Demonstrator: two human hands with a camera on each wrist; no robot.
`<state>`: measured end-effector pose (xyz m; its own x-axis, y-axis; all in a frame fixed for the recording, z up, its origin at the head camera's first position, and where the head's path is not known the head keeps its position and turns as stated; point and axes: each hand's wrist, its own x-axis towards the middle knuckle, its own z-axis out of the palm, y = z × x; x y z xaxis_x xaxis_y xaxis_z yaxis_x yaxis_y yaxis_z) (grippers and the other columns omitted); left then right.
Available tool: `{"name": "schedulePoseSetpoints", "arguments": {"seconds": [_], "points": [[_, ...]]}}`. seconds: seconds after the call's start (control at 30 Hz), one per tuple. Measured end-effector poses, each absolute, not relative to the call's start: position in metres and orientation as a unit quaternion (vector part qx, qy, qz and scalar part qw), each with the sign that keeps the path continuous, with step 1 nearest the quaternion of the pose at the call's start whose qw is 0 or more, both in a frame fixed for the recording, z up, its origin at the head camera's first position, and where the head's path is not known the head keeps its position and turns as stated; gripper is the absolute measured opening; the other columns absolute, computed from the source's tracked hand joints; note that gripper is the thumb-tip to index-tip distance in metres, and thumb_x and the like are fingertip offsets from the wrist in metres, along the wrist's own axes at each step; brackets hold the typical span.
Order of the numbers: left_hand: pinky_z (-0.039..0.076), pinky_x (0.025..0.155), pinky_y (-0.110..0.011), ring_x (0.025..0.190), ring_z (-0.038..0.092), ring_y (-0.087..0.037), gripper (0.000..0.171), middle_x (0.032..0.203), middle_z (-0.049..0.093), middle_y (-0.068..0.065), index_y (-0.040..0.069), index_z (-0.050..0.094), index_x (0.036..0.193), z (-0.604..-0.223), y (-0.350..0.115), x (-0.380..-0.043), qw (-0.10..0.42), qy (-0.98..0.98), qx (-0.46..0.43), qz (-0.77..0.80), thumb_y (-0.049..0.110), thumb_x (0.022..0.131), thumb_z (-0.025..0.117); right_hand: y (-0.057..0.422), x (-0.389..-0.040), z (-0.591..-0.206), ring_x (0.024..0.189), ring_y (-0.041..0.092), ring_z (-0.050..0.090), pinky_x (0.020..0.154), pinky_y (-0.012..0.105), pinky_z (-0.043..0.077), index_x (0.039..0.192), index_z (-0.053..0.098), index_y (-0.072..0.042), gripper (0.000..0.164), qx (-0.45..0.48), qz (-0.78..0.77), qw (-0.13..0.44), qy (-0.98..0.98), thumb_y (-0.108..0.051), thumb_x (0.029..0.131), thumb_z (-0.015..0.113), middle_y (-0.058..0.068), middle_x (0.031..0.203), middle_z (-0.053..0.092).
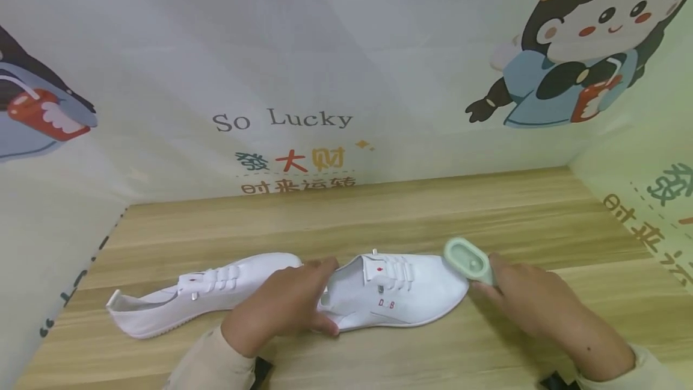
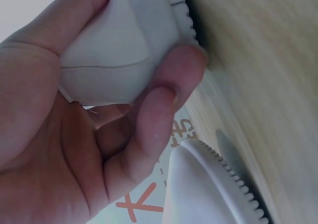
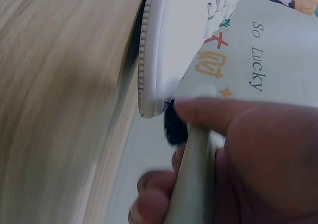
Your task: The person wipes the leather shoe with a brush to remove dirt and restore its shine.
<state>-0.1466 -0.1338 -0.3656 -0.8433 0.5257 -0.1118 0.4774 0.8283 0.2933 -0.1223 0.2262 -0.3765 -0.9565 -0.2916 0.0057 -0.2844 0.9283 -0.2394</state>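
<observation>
A white lace-up shoe (image 1: 428, 287) lies on its sole on the wooden table, toe to the right. My left hand (image 1: 292, 297) grips its heel; in the left wrist view fingers and thumb curl round the heel (image 2: 107, 65). A pale green brush (image 1: 467, 259) is held by its handle in my right hand (image 1: 530, 294). Its dark bristles (image 3: 175, 124) meet the shoe's toe in the right wrist view. To the left lies a second white shoe (image 1: 238, 284), its toe partly behind my left hand.
The wood-grain table (image 1: 379, 215) is bounded by a printed cloth backdrop (image 1: 406, 77) at the back and on both sides. The second shoe sits close beside my left hand and forearm.
</observation>
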Motion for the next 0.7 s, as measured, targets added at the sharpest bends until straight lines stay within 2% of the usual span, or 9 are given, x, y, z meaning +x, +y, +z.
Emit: {"name": "schedulePoseSetpoints", "arguments": {"seconds": [0.1,0.17,0.23,0.33,0.47,0.57,0.7], "points": [[0.045,0.064,-0.038,0.07,0.054,-0.017,0.074,0.091,0.06,0.003,0.014,0.052,0.114,-0.366,-0.133,-0.148,0.091,0.952,0.263,0.123,0.045,0.061,0.093,0.223,-0.122,-0.379,0.082,0.026,0.07,0.063,0.047,0.054,0.118,0.062,-0.01,0.045,-0.16,-0.139,0.029,0.977,-0.049,0.098,0.057,0.005,0.096,0.072],[0.045,0.063,-0.038,0.07,0.054,-0.017,0.074,0.09,0.06,0.003,0.014,0.052,0.114,-0.367,-0.133,-0.147,0.093,0.953,0.263,0.122,0.045,0.061,0.093,0.222,-0.119,-0.382,0.094,0.033,0.071,0.07,0.052,0.056,0.124,0.062,-0.01,0.049,-0.168,-0.146,0.037,0.974,-0.051,0.098,0.055,0.009,0.108,0.073],[0.045,0.064,-0.038,0.07,0.055,-0.017,0.076,0.091,0.061,0.003,0.013,0.052,0.116,-0.368,-0.133,-0.146,0.094,0.953,0.262,0.122,0.046,0.061,0.093,0.22,-0.116,-0.384,0.098,0.034,0.071,0.074,0.054,0.056,0.127,0.06,-0.011,0.051,-0.174,-0.149,0.044,0.972,-0.052,0.099,0.054,0.009,0.112,0.073],[0.045,0.063,-0.037,0.071,0.055,-0.017,0.078,0.093,0.062,0.002,0.012,0.053,0.118,-0.368,-0.133,-0.146,0.101,0.951,0.263,0.125,0.046,0.061,0.093,0.219,-0.113,-0.387,0.099,0.03,0.071,0.078,0.052,0.056,0.129,0.058,-0.011,0.052,-0.191,-0.161,0.069,0.966,-0.052,0.098,0.055,0.007,0.11,0.073],[0.044,0.063,-0.037,0.071,0.055,-0.016,0.078,0.093,0.062,0.003,0.013,0.053,0.119,-0.369,-0.133,-0.146,0.098,0.952,0.265,0.116,0.047,0.061,0.092,0.218,-0.111,-0.389,0.094,0.019,0.07,0.077,0.047,0.056,0.131,0.054,-0.01,0.055,-0.211,-0.174,0.098,0.957,-0.053,0.098,0.055,0.001,0.103,0.073],[0.044,0.063,-0.036,0.07,0.055,-0.016,0.078,0.092,0.061,0.004,0.013,0.052,0.118,-0.369,-0.133,-0.146,0.091,0.953,0.266,0.109,0.048,0.061,0.092,0.219,-0.112,-0.388,0.094,0.021,0.07,0.078,0.048,0.056,0.132,0.055,-0.01,0.056,-0.205,-0.169,0.09,0.96,-0.054,0.097,0.056,0.002,0.104,0.073],[0.045,0.063,-0.037,0.07,0.056,-0.017,0.079,0.093,0.062,0.003,0.014,0.052,0.119,-0.368,-0.135,-0.147,0.088,0.954,0.265,0.106,0.049,0.061,0.091,0.221,-0.118,-0.385,0.102,0.032,0.07,0.081,0.054,0.055,0.134,0.057,-0.008,0.058,-0.185,-0.167,0.074,0.966,-0.053,0.097,0.056,0.009,0.113,0.073]]}}
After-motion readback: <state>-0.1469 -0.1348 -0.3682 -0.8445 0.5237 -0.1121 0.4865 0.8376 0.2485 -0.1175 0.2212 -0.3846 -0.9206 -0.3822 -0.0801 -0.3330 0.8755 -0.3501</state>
